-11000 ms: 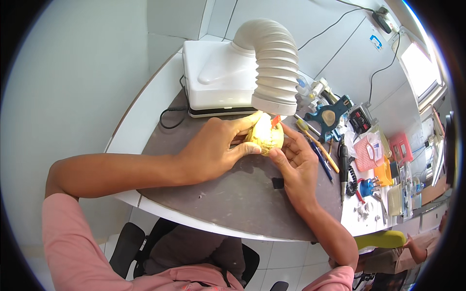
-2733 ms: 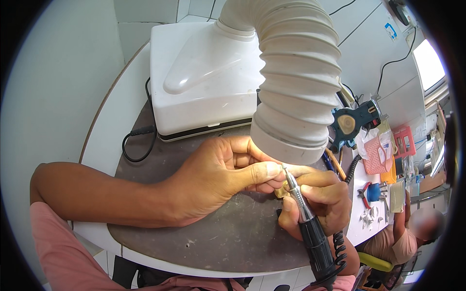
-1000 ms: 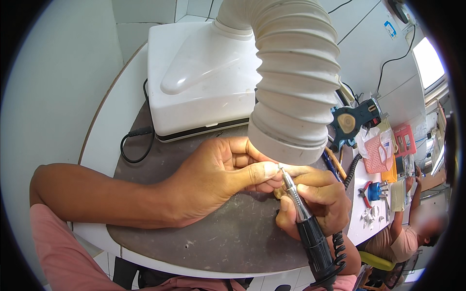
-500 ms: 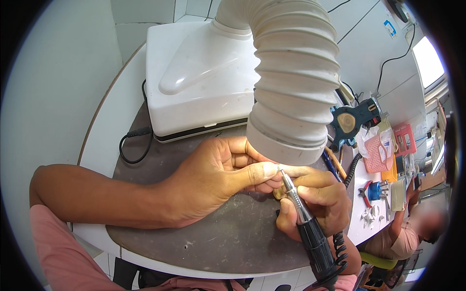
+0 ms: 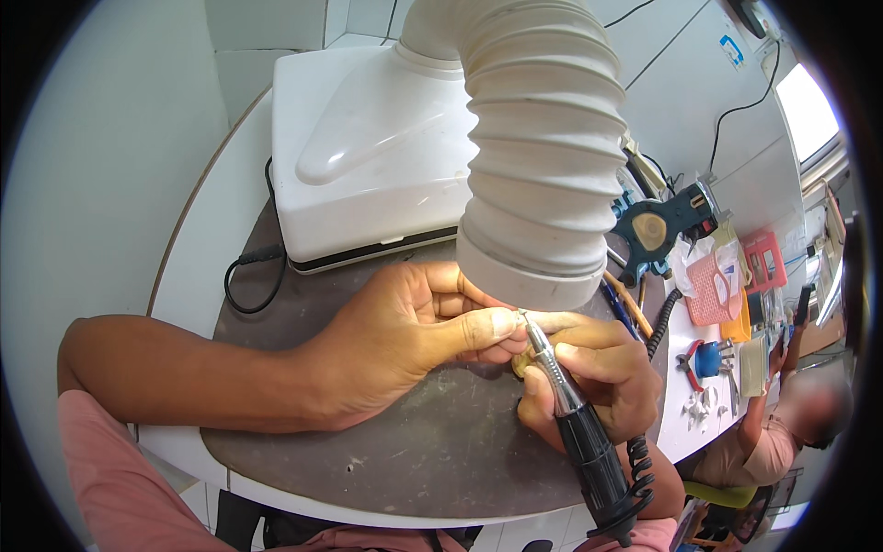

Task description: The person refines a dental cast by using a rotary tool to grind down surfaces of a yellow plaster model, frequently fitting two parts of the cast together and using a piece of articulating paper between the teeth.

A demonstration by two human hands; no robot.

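In my right hand (image 5: 607,373) is a rotary handpiece (image 5: 575,414) with a silver nose and a black body, its tip slanting up and to the left. My left hand (image 5: 432,322) pinches something very small between thumb and forefinger, right at that tip; the fingers mostly cover it, so its kind cannot be made out. Fingers of both hands meet there, just beneath the mouth of a ribbed white hose (image 5: 543,166). A yellowish object (image 5: 522,362), partly hidden, shows below the meeting fingers.
A white box-shaped extractor (image 5: 368,166) stands behind my left hand on the grey mat (image 5: 395,469). To the right are a dark teal stand (image 5: 658,230), a pink basket (image 5: 713,290), red-handled pliers (image 5: 688,366) and a coiled cord (image 5: 664,324). Another person (image 5: 773,442) sits at the far right.
The handpiece and my right hand have shifted slightly left and up, with the tip still at my left fingertips. The whole view has moved a little; both grips stay the same.
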